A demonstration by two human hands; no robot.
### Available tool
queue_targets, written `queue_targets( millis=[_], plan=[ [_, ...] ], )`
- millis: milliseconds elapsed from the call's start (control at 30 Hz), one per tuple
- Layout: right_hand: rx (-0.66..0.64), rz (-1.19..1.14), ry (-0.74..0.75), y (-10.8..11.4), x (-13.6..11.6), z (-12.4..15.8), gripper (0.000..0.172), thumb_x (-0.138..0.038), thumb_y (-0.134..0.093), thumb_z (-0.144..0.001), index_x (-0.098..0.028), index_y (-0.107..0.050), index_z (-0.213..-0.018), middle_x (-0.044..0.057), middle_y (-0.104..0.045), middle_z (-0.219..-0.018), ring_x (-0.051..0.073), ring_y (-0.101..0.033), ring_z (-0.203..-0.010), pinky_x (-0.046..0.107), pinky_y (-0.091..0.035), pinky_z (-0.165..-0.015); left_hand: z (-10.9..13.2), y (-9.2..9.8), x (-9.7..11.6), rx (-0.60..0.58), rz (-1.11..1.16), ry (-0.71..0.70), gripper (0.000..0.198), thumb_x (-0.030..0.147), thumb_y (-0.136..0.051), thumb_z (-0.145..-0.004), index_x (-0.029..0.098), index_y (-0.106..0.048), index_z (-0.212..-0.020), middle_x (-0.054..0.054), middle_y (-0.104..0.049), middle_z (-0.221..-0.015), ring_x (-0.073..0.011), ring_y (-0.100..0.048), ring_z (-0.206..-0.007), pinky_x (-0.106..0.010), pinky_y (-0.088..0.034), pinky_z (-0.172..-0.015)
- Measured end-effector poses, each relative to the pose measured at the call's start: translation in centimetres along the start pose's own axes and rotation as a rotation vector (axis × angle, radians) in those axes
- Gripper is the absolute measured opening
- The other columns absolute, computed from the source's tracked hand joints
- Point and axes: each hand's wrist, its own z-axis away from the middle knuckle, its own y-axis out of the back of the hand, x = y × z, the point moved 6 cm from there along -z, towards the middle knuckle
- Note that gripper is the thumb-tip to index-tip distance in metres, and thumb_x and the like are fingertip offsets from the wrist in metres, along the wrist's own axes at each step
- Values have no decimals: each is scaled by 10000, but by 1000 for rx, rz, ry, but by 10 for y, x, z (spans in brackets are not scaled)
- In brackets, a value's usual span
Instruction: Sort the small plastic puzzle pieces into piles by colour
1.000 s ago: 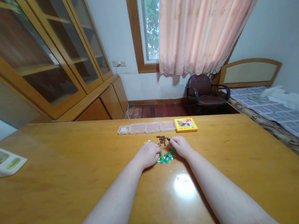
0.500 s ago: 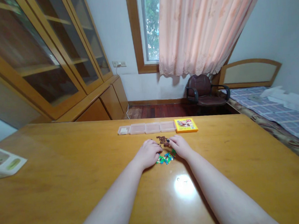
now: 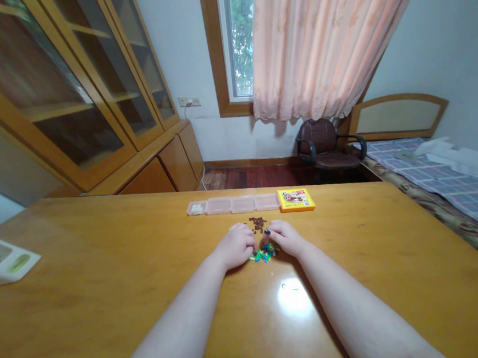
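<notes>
On the wooden table, a loose pile of tiny blue, green and pale plastic building bricks [image 3: 263, 254] lies between my hands. Just beyond it is a smaller heap of brown bricks [image 3: 258, 223]. My left hand [image 3: 236, 246] rests at the left edge of the colored pile, its fingers curled down and closed; what they pinch is hidden. From the right, my right hand [image 3: 285, 238] reaches over the colored bricks with thumb and fingers bent together among them. Any piece in that grip is too small to make out.
Behind the brown heap stands a row of clear plastic trays [image 3: 243, 203], with a yellow box [image 3: 296, 200] at its right end. A white plastic object [image 3: 7, 260] sits at the table's left edge. Beyond the table are a chair [image 3: 323, 145] and a bed.
My right hand's fingertips have shifted from beside the brown heap down to the colored bricks. My left fingers have drawn in slightly. The brown heap shows more openly.
</notes>
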Motion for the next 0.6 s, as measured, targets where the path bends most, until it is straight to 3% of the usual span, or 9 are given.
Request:
queue_targets(
  millis=[167,433,600],
  plan=[
    [-59,-27,20,-5,-5,-1,514,-475,-357,-928,-168,-694,-691,43,-642,-654,162,-538,-663,266,-392,-686,0,-3,2,-55,33,-30,253,105,-500,-752,229,-694,-646,0,-621,-710,-158,-510,-799,-315,-357,-851],
    [81,138,-57,5,6,0,454,-346,-394,-924,-167,-650,-595,30,-596,-584,154,-512,-633,270,-354,-672,0,-6,-8,-3,8,55,292,97,-481,-745,245,-714,-842,-16,-635,-799,-178,-519,-844,-329,-375,-850],
    [-9,27,2,-1,-3,-1,449,-394,-379,-935,-171,-685,-695,37,-633,-657,161,-539,-675,265,-381,-689,1,-2,-6,22,-8,53,287,100,-475,-752,245,-706,-842,-19,-616,-807,-179,-515,-837,-329,-381,-848]
  ],
)
